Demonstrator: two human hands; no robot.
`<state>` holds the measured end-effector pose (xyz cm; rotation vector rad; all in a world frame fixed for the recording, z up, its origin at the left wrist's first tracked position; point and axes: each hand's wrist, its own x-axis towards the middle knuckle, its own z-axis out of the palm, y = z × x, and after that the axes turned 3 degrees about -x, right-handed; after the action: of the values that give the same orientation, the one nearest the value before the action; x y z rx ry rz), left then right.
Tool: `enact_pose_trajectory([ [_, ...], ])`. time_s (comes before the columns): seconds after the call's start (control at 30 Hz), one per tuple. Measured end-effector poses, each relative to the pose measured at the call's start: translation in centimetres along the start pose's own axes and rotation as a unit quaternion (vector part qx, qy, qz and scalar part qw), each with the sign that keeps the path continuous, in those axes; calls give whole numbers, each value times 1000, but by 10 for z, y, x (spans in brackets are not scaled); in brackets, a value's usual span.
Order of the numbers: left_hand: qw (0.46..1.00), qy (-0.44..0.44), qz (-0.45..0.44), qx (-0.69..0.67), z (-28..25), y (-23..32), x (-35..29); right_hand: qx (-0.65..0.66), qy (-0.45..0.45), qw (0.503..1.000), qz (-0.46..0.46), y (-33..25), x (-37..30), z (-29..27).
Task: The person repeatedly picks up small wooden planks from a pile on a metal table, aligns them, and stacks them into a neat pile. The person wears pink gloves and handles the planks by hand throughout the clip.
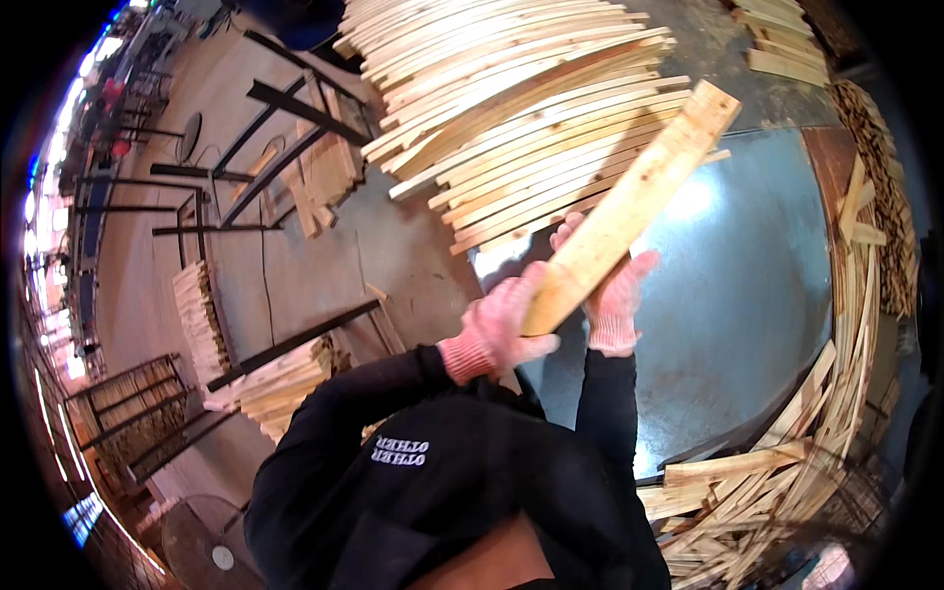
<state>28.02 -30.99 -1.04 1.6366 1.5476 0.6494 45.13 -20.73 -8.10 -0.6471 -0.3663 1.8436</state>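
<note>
- Two gloved hands are what I see on one wooden board [629, 206], which slants from lower left up to upper right across the middle of the head view.
- On my feed the left hand [497, 329], in a pink knit glove, is wrapped closed around the board's lower end, fingers curled under it.
- Beside it, the right hand [612, 295], gloved the same way, sits behind the board a little higher up; its fingers show on both sides of the wood and appear clamped on it.
- Black sleeves [393, 433] run from the lower edge up to both wrists.
- Under the board I see a grey metal tabletop [747, 295], shiny and bare in the middle.
- Beyond the board's upper end, a large stack of pale wooden slats [511, 98] lies fanned along the table's far side; the board's tip overlaps it in view, and I cannot tell whether they touch.
- More slats [787, 462] are heaped along the table's right and near edges.
- Off to the left, on the concrete floor, I see dark metal frames [285, 128] and smaller bundles of cut wood [280, 379].
</note>
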Motion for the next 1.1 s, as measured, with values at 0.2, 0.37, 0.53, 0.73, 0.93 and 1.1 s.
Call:
enact_pose_trajectory([
  [0.2, 866, 127, 398, 274, -83, 65, 94, -534, -18, 843, 54, -75, -44, 13],
  [0.37, 864, -166, 225, 418, -113, 67, 145, -837, -92, 451, -298, -151, -24, 90],
  [0.53, 875, 18, 172, 452, -106, 18, 192, -514, 329, 700, -371, -123, -38, -5],
  [0.73, 910, 127, 111, 380, -140, -129, 256, -802, 369, 448, -141, -123, -109, -89],
  [0.93, 902, 52, 93, 419, -149, -113, 244, -674, 716, 176, -45, -243, -287, -201],
  [1.1, 935, 114, 263, 208, 5, 15, 194, -554, 769, 272, 165, -219, -385, -267],
])
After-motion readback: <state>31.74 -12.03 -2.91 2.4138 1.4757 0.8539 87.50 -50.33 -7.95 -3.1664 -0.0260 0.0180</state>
